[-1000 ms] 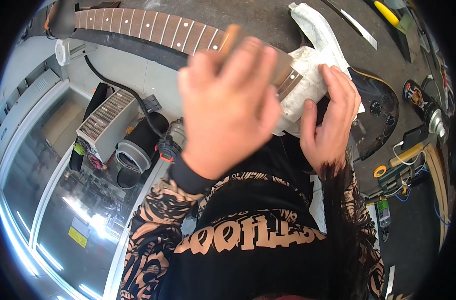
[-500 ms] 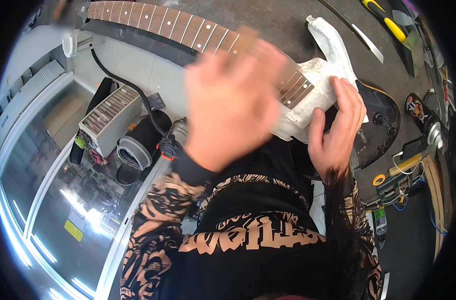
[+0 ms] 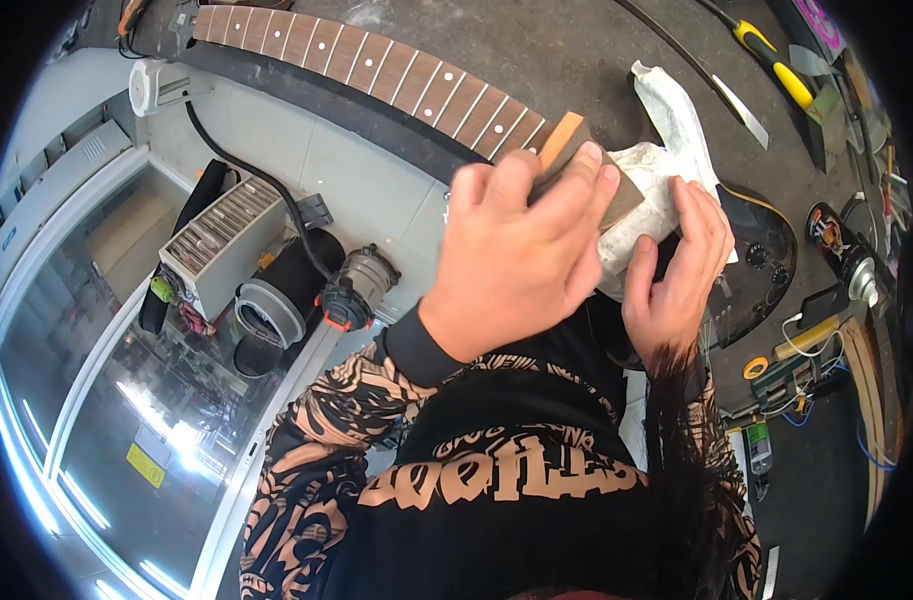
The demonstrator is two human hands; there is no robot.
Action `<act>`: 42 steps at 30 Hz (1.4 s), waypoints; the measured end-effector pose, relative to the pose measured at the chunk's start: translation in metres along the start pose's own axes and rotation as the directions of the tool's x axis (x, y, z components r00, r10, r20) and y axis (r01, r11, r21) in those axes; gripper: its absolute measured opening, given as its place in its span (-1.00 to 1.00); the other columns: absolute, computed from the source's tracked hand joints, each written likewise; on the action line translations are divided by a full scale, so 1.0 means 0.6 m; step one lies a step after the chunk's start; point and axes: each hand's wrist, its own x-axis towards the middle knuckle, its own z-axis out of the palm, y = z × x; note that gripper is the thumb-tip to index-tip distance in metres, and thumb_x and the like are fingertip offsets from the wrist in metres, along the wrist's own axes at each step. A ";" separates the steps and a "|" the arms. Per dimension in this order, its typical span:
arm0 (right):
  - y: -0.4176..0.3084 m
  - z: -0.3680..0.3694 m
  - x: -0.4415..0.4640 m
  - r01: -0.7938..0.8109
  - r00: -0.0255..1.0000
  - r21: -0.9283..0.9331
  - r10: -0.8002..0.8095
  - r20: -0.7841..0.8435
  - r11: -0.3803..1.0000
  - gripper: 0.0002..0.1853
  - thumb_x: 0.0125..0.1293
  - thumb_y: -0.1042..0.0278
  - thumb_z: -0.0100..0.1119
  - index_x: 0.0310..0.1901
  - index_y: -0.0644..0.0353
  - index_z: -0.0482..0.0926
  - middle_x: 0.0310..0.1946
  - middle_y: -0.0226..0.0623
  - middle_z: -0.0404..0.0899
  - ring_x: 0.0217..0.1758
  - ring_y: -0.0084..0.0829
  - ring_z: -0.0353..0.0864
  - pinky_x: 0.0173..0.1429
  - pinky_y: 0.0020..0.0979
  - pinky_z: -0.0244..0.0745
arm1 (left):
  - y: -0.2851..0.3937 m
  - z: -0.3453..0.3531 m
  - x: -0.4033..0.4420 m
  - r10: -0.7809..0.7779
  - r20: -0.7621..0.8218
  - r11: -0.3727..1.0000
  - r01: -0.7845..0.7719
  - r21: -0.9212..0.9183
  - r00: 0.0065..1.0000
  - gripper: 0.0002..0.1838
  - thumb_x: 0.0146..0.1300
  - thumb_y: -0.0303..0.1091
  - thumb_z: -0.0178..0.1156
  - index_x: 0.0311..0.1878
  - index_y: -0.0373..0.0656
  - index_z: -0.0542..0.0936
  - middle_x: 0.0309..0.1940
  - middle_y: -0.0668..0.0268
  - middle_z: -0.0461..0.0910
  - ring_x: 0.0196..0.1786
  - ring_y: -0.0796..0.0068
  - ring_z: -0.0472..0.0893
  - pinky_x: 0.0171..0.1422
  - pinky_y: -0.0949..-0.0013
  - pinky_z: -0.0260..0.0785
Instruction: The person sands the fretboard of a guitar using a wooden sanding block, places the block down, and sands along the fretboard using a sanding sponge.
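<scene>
Fretboard (image 3: 377, 72) rubbing seemed underway: left grip (image 3: 522, 250) clasped block (image 3: 625, 207), right grip (image 3: 682, 265) (half-curled) touched white covering (image 3: 642, 165); even pressure seemed needed next.

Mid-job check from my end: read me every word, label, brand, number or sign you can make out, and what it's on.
None reads clearly enough to quote.
Black top: large tan letters, too stylised and distorted.
Spray can: label print too small.
Yellow label on the glass: print too small.
Small blue label, far left: too small.
</scene>
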 end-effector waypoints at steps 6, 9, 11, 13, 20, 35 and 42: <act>-0.004 0.002 -0.002 -0.023 1.000 -0.013 0.023 0.007 1.000 -0.20 0.42 0.66 0.29 0.73 0.29 0.51 0.58 0.08 0.57 0.75 0.18 0.46 0.88 0.16 0.23 | -0.111 -0.062 0.035 -0.148 -0.073 0.937 0.163 0.308 0.986 -0.44 0.41 -0.36 0.36 0.47 0.02 0.88 0.42 0.32 0.86 0.22 0.10 0.66 0.40 -0.03 0.45; -0.008 0.004 -0.001 -0.037 0.999 -0.025 0.037 0.008 0.999 -0.20 0.43 0.65 0.29 0.73 0.29 0.50 0.59 0.10 0.55 0.77 0.20 0.44 0.89 0.16 0.22 | -0.034 0.005 0.001 0.033 -0.085 0.999 -0.033 0.005 0.996 -0.41 0.35 -0.21 0.43 0.48 0.07 0.84 0.38 0.43 0.80 0.23 0.07 0.58 0.24 -0.06 0.42; -0.011 0.004 -0.001 -0.052 0.998 -0.030 0.052 0.018 0.998 -0.20 0.44 0.65 0.28 0.74 0.29 0.49 0.60 0.12 0.54 0.77 0.20 0.43 0.89 0.16 0.21 | -0.125 -0.037 0.019 -0.010 -0.107 0.986 0.028 0.166 0.994 -0.40 0.34 -0.21 0.44 0.48 0.09 0.83 0.38 0.42 0.80 0.21 0.06 0.59 0.23 -0.08 0.41; -0.009 0.005 -0.002 -0.050 0.998 -0.036 0.051 0.021 0.998 -0.20 0.44 0.65 0.28 0.74 0.29 0.49 0.60 0.13 0.53 0.78 0.20 0.42 0.90 0.17 0.20 | -0.152 -0.053 0.022 -0.044 -0.088 0.972 0.063 0.228 0.995 -0.39 0.33 -0.21 0.44 0.49 0.10 0.83 0.37 0.41 0.79 0.20 0.06 0.60 0.22 -0.08 0.42; -0.016 0.008 0.002 -0.045 0.999 -0.054 0.046 0.015 0.998 -0.20 0.44 0.66 0.26 0.74 0.28 0.49 0.61 0.11 0.53 0.79 0.21 0.40 0.90 0.17 0.20 | -0.117 -0.048 0.017 -0.016 -0.072 0.990 0.026 0.142 0.997 -0.39 0.34 -0.23 0.42 0.49 0.10 0.82 0.34 0.41 0.82 0.20 0.06 0.61 0.22 -0.04 0.43; -0.069 0.036 0.028 -0.008 0.994 -0.096 0.018 0.104 0.995 -0.01 0.33 0.17 0.76 0.74 0.17 0.50 0.60 -0.05 0.55 0.77 0.16 0.42 0.95 0.36 0.03 | -0.142 -0.053 0.015 -0.022 -0.097 0.999 0.025 0.030 0.995 -0.44 0.34 -0.26 0.41 0.42 0.06 0.88 0.36 0.39 0.83 0.19 0.07 0.63 0.27 -0.06 0.45; -0.090 0.062 0.058 0.016 0.994 -0.183 0.004 0.110 0.983 0.03 0.26 0.19 0.81 0.74 0.16 0.51 0.49 -0.04 0.57 0.66 0.10 0.49 0.95 0.38 0.04 | -0.276 -0.130 0.052 -0.111 -0.169 0.975 0.140 0.173 0.979 -0.47 0.35 -0.34 0.41 0.40 0.09 0.91 0.31 0.44 0.87 0.10 0.06 0.62 0.26 -0.06 0.47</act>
